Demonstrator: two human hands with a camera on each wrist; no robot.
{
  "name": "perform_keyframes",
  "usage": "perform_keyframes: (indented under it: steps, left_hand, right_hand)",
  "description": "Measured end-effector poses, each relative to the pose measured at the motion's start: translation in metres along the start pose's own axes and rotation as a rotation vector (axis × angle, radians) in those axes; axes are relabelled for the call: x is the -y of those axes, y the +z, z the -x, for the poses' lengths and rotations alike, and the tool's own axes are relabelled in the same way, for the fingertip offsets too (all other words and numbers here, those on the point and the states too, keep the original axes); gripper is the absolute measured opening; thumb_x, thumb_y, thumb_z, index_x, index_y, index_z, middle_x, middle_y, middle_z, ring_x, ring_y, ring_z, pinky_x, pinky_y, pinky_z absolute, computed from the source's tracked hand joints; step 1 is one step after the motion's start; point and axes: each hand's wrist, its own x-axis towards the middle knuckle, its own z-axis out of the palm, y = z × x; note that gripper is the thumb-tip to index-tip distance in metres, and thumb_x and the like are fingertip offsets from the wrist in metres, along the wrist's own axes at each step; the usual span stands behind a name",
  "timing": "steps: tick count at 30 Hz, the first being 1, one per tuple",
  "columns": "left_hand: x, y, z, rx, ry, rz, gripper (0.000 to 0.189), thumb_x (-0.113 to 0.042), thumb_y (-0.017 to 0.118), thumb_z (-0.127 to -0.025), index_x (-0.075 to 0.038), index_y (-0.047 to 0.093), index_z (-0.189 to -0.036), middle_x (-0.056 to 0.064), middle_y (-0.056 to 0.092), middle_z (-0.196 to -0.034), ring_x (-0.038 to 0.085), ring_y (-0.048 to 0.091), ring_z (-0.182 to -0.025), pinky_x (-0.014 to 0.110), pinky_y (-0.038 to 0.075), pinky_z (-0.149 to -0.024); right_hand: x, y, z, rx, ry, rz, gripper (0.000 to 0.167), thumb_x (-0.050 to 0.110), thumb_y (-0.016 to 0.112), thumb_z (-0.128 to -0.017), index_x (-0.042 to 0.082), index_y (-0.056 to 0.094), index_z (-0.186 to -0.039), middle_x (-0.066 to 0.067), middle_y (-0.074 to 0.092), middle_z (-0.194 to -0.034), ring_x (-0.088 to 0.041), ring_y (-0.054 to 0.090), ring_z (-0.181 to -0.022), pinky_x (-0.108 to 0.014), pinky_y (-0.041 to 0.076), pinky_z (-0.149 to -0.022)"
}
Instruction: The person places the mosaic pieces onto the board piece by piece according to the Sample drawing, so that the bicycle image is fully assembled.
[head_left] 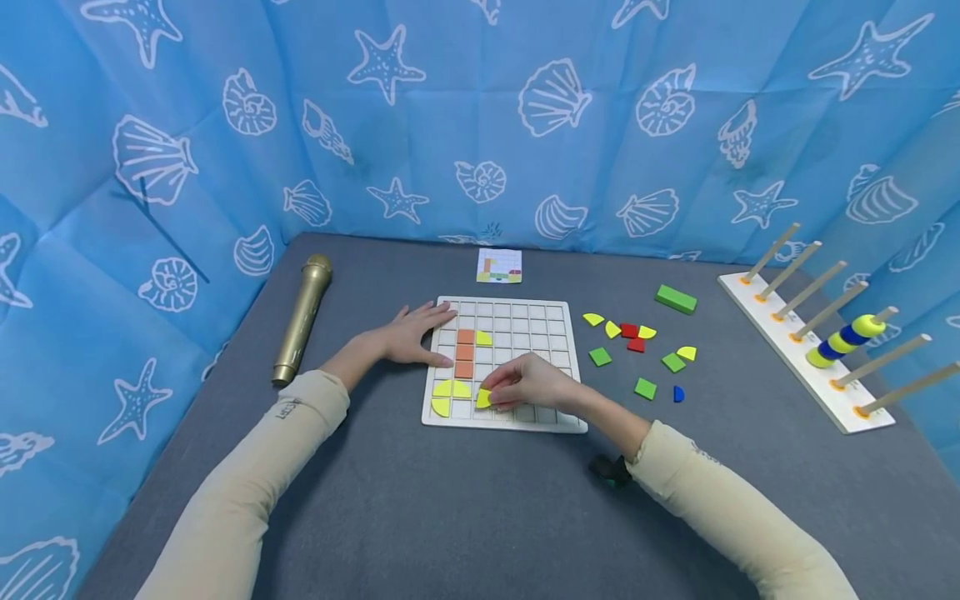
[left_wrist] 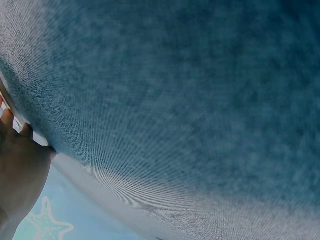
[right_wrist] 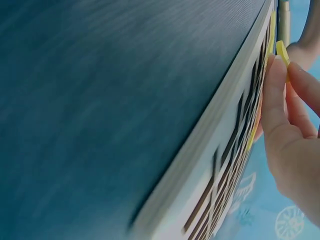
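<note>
A white grid board (head_left: pixel 531 323) lies on the table before the person. The left hand (head_left: pixel 411 336), fingers spread, rests at the board's left edge; its fingertips (left_wrist: pixel 26 130) show at the far left of the left wrist view. Over the lower middle squares, the right hand (head_left: pixel 537 383) pinches a yellow quarter-circle tile (right_wrist: pixel 282 52) between thumb and fingers. Three orange square tiles (head_left: pixel 465 352) stand in a column on the board, with a yellow quarter-circle tile (head_left: pixel 483 338) beside the top one. More yellow quarter-circle tiles (head_left: pixel 442 389) sit together at the lower left.
Right of the board lie loose yellow, red (head_left: pixel 628 331), green (head_left: pixel 645 388) and blue tiles (head_left: pixel 678 394) and a green block (head_left: pixel 676 299). A peg rack (head_left: pixel 806 350) stands far right, a gold microphone (head_left: pixel 302 321) left. Behind the board lies a pattern card (head_left: pixel 498 265).
</note>
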Motion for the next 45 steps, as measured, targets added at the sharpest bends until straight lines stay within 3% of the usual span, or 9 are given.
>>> perform_keyframes:
  steps: [5, 12, 18, 28, 38, 45]
  left_hand:
    - [0.0, 0.0, 0.0, 0.002, -0.001, 0.009, 0.096, -0.062, 0.061, -0.083, -0.019, 0.015, -0.155, 0.004, 0.005, -0.159, 0.026, -0.002, -0.144, 0.054, -0.005, -0.111]
    - [0.0, 0.0, 0.0, 0.0, -0.002, 0.004, 0.096, -0.062, 0.062, -0.083, -0.018, 0.016, -0.155, 0.004, 0.005, -0.159, 0.026, -0.002, -0.144, 0.055, -0.005, -0.11]
    - [-0.001, -0.001, 0.0, 0.0, -0.003, 0.007, 0.095, -0.061, 0.062, -0.083, -0.018, 0.016, -0.155, 0.004, 0.005, -0.159, 0.026, -0.002, -0.144, 0.054, -0.005, -0.111]
    - [0.0, -0.001, 0.0, -0.004, 0.001, 0.006, 0.096, -0.062, 0.062, -0.083, -0.018, 0.016, -0.155, 0.005, 0.005, -0.159, 0.027, -0.002, -0.144, 0.055, -0.004, -0.111]
    - [-0.001, -0.001, 0.001, -0.009, 0.003, 0.007, 0.095, -0.061, 0.062, -0.084, -0.018, 0.016, -0.155, 0.005, 0.006, -0.159, 0.027, -0.001, -0.144, 0.055, -0.004, -0.111]
    - [-0.001, -0.001, 0.002, -0.003, 0.0, 0.005, 0.094, -0.059, 0.062, -0.084, -0.018, 0.015, -0.155, 0.005, 0.006, -0.159, 0.027, -0.001, -0.144, 0.055, -0.004, -0.111]
  right_hand:
    - [0.006, 0.012, -0.007, -0.009, -0.005, 0.042, 0.019, 0.003, 0.066, -0.09, -0.003, 0.07, -0.107, -0.008, 0.07, -0.09, -0.015, 0.064, -0.076, -0.03, 0.055, -0.072]
    - [0.011, 0.024, -0.012, -0.034, 0.052, 0.068, 0.016, 0.005, 0.067, -0.089, 0.0, 0.072, -0.104, -0.005, 0.07, -0.088, -0.015, 0.066, -0.075, -0.028, 0.055, -0.07]
    - [0.014, 0.028, -0.011, -0.058, 0.098, 0.084, 0.016, 0.008, 0.069, -0.088, 0.004, 0.072, -0.103, -0.003, 0.07, -0.086, -0.016, 0.066, -0.076, -0.028, 0.054, -0.069]
    - [0.015, 0.029, -0.011, -0.067, 0.088, 0.157, 0.014, 0.008, 0.068, -0.089, 0.005, 0.073, -0.102, -0.002, 0.068, -0.082, -0.012, 0.061, -0.07, -0.026, 0.051, -0.064]
    - [0.016, 0.028, -0.01, -0.037, 0.076, 0.104, 0.016, 0.012, 0.065, -0.092, 0.005, 0.072, -0.104, -0.005, 0.07, -0.084, -0.015, 0.063, -0.073, -0.027, 0.052, -0.065]
    - [0.015, 0.025, -0.01, 0.044, 0.076, -0.023, 0.021, 0.011, 0.06, -0.095, 0.001, 0.069, -0.111, -0.01, 0.07, -0.093, -0.019, 0.066, -0.08, -0.031, 0.055, -0.071]
